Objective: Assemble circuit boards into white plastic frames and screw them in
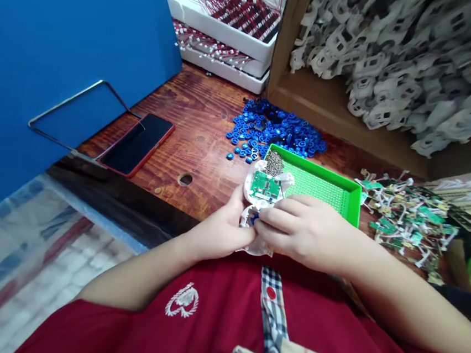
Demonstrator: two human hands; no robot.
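Head view: left hand point(228, 228) grasps the white casing point(263, 204), probably light, stiff, best held at nine o'clock, sparing its likely fragile green board point(265, 186); right hand's point(303, 230) hold, I cannot tell.

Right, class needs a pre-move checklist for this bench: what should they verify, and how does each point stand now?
1. White housing held by the left hand: ok.
2. Green circuit board lying in the housing's far part: ok.
3. Blue piece fully seated: cannot tell; the right hand partly covers it.
4. Small metal parts inside the green tray: ok, heaped in one corner.
5. Spare blue pieces in a container: not ok, loose on the wooden table.
6. Phone apart from both hands: ok.
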